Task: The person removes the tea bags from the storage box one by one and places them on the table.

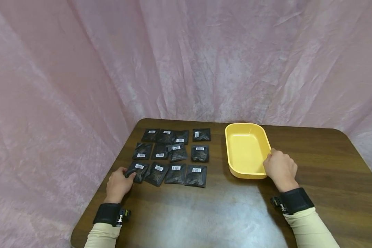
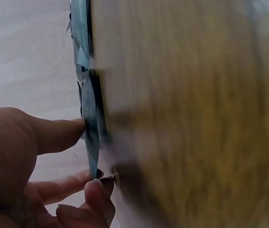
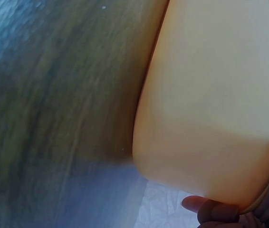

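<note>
My left hand [image 1: 117,186] is at the front-left black packet [image 1: 138,171], a flat, shiny sachet with a white barcode label. In the left wrist view, the thumb [image 2: 61,135] presses one face of the packet [image 2: 91,118] while fingertips curl in at its lower edge. More black packets lie flat in loose rows, such as the tilted packet [image 1: 156,174] just right of it. My right hand [image 1: 280,168] grips the right rim of a yellow plastic tub [image 1: 246,151]. In the right wrist view, fingers [image 3: 217,211] wrap against the outside wall of the tub [image 3: 210,104].
Everything sits on a brown wood-grain table [image 1: 204,213] with rounded corners. Some packets in the back and middle rows overlap, among them a packet [image 1: 177,152] lying askew. A pink curtain [image 1: 204,62] hangs behind the table and along its left side.
</note>
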Tool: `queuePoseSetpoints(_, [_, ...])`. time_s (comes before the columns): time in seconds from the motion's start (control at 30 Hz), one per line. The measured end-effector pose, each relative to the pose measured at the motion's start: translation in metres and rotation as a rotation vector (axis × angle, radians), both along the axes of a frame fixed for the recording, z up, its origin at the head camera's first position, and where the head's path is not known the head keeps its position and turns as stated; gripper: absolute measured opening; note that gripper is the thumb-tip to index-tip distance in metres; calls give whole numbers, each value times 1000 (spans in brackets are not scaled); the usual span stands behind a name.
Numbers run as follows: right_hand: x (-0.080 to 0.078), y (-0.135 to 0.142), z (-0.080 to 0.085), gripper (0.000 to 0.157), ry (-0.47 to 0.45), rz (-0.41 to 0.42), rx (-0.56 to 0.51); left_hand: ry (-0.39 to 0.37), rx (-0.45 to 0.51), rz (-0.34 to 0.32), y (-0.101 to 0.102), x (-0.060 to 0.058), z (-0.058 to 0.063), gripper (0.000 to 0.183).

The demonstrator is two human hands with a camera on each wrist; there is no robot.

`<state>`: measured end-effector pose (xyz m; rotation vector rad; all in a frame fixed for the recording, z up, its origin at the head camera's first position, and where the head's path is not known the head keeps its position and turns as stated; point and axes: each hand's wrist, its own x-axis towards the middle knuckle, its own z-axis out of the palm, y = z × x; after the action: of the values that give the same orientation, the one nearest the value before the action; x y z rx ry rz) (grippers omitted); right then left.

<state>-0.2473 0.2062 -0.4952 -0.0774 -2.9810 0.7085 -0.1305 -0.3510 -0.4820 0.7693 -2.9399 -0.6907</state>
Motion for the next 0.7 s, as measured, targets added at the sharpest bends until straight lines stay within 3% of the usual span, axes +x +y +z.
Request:
queuePoseSetpoints(0.33, [0,-4,-2,37,-4,-7,3,-14,-8,-20,-3,0,-1,61])
queuePoseSetpoints(0.53, [-4,-5,1,35,-16,-9,-9,-35,-47,-6,1,2,6,66])
queuePoseSetpoints(0.6, [-4,-4,2,38,0,-6,-15,-9,-93,-4,8,5,11,70])
queuePoseSetpoints(0.7, [-1,-5,7,51,81,-14,-32,93,-168,-44,29,10,21,74])
